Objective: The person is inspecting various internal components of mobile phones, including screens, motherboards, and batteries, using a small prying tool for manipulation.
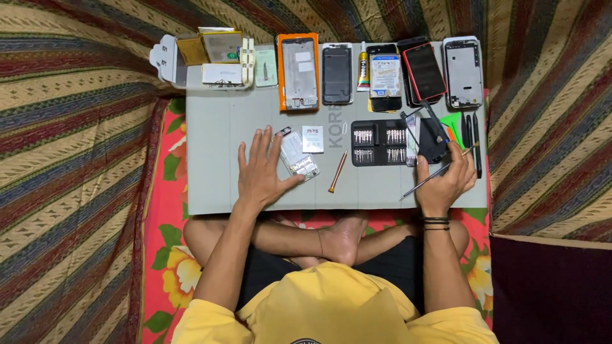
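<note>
The phone frame point(298, 157) lies on the grey mat point(217, 165), under the fingertips of my left hand point(262, 172), which is flat and spread wide. Just beside it is a small white card point(312, 139). My right hand point(444, 180) grips a thin metal tool point(438, 171).

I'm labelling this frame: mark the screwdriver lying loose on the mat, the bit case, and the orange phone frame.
screwdriver point(337, 172), head view, mid-shaft.
bit case point(378, 144), head view, centre between bit rows.
orange phone frame point(298, 72), head view, middle of its panel.
</note>
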